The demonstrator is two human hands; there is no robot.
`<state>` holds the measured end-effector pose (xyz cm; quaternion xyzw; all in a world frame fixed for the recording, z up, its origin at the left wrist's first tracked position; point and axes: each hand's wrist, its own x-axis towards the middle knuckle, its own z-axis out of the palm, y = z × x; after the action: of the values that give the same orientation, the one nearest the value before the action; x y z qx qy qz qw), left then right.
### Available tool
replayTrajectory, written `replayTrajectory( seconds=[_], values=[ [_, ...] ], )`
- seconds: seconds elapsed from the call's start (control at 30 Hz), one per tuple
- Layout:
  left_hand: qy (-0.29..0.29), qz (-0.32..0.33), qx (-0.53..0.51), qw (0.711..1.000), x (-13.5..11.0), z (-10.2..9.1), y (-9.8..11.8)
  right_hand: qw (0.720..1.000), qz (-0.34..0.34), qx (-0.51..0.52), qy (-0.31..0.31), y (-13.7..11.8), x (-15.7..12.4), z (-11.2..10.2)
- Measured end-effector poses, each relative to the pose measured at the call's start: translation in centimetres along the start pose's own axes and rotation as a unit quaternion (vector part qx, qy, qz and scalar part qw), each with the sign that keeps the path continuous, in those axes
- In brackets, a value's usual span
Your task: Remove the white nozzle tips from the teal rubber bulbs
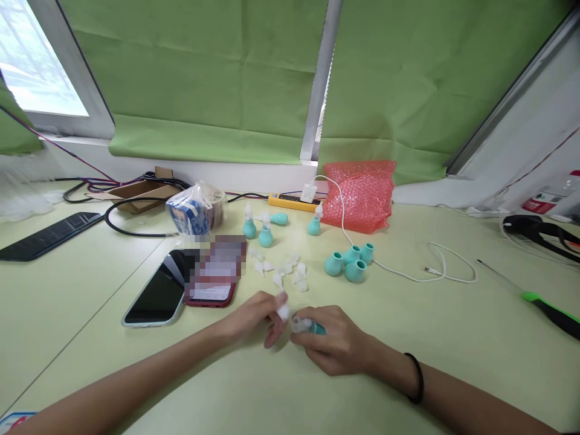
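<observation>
My right hand (338, 339) is closed around a teal squeeze bulb (319, 328), its clear plastic collar (299, 325) pointing left. Between the thumb and fingers of my left hand (256, 317) is a small white translucent nozzle tip (283, 312), just left of the collar and apart from it. Beyond my hands lies a scatter of loose clear and white plastic pieces (290, 269). Several open-necked teal bulbs (355, 270) are grouped to the right. Farther back, bulbs with nozzles fitted stand upright, among them one at the left (266, 235) and one at the right (314, 225); another teal bulb (279, 219) lies on its side.
Two phones, a black-screened one (156, 293) and a red-cased one (217, 284), lie left. Behind are a plastic-wrapped bundle (193, 208), a cardboard box (145, 193), a yellow power strip (292, 202) and red bubble wrap (360, 196). A white cable (408, 277) and green-black screwdriver (550, 314) lie right.
</observation>
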<state>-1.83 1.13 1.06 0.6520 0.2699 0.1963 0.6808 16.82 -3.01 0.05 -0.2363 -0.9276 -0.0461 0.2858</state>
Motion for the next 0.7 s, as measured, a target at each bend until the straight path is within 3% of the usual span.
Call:
replayTrajectory(
  seconds=[0.1, 0.17, 0.23, 0.4, 0.6, 0.7],
  values=[
    [0.121, 0.024, -0.014, 0.992, 0.2, -0.3, -0.2, 1.000, -0.025, -0.015, 0.000, 0.1, -0.2, 0.2],
    [0.205, 0.064, 0.086, 0.973, 0.2, -0.2, -0.5, 0.999, -0.028, -0.021, -0.004, 0.1, -0.3, 0.3],
    [0.245, 0.089, 0.210, 0.942, 0.1, 0.1, -0.9, 0.999, -0.025, -0.028, -0.011, 0.1, -0.3, 0.4],
    [0.243, 0.119, 0.350, 0.897, -0.2, 0.6, -1.7, 0.999, 0.000, -0.023, -0.036, 0.1, -0.4, 0.4],
    [0.209, 0.182, 0.374, 0.885, -1.1, 1.0, -0.9, 0.997, 0.035, 0.052, -0.052, -0.1, 0.2, -0.6],
    [0.186, 0.212, 0.387, 0.878, -1.5, 1.5, -0.4, 0.991, 0.070, 0.113, -0.017, -0.2, 0.1, -0.5]
  ],
)
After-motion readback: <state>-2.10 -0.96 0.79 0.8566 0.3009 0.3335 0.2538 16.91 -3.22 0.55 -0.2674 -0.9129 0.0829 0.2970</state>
